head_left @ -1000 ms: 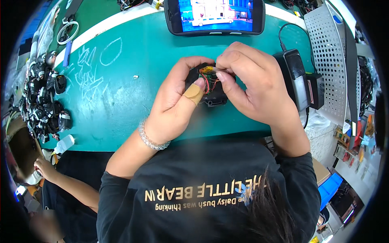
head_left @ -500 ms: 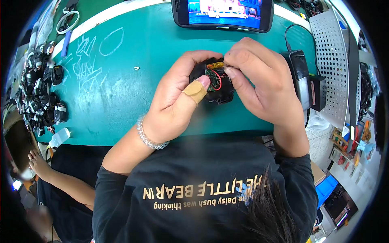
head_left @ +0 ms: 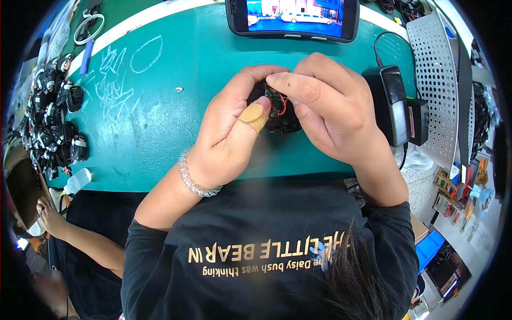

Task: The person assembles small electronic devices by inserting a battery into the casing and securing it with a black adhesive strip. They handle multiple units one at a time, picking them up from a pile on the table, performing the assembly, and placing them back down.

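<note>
A small black plastic housing [head_left: 284, 125] with an exposed green circuit board [head_left: 274, 100] and red wires [head_left: 282, 105] is held just above the green table. My left hand [head_left: 226, 128] grips its left side, the thumb, wrapped in a tan bandage, pressing near the board. From the right, my right hand [head_left: 336, 101] reaches over the housing with bent fingers. Its index fingertip touches the top edge near my left index finger, and the thumb stays by the right side. Whatever those fingers pinch is hidden beneath them.
A phone [head_left: 296, 36] playing video lies at the table's far edge. Black boxes with a cable [head_left: 389, 101] and a perforated grey basket [head_left: 434, 85] stand right. Piled black devices [head_left: 50, 117] and a small bottle [head_left: 78, 181] are left, near another person's hand [head_left: 50, 216].
My right hand has shifted left over the housing, its index finger now covering the yellow-taped piece that showed before. The left hand has moved slightly left with the housing.
</note>
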A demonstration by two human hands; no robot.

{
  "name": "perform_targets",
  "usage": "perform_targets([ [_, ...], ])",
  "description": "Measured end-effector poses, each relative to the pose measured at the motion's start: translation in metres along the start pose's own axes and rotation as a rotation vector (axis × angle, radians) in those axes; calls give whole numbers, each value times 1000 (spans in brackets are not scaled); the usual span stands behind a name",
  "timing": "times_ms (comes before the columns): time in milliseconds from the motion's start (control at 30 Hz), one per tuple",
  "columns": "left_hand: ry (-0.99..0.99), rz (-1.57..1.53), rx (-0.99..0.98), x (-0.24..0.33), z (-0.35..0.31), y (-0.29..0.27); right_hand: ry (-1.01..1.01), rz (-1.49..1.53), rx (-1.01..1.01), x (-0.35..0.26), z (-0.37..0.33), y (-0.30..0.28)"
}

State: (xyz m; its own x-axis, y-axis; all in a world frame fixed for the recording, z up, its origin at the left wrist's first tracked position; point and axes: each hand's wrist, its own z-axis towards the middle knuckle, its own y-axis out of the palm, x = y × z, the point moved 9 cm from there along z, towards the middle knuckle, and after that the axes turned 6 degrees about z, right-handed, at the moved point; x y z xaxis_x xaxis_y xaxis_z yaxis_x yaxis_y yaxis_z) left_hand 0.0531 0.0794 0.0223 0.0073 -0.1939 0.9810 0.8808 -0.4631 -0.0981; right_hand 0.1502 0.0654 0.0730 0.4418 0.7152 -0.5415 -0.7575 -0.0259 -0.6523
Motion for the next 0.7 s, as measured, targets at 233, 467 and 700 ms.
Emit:
perform_targets([
  [233,-48,-86,-23,-1,-2,1,-75,70,137,4,-2,-4],
  [467,-72,-98,-17,-4,-5,1,-74,-35,0,-2,4,2],
  [700,-156,-217,23,-11,-5,3,-43,35,13,4,3,4],
])
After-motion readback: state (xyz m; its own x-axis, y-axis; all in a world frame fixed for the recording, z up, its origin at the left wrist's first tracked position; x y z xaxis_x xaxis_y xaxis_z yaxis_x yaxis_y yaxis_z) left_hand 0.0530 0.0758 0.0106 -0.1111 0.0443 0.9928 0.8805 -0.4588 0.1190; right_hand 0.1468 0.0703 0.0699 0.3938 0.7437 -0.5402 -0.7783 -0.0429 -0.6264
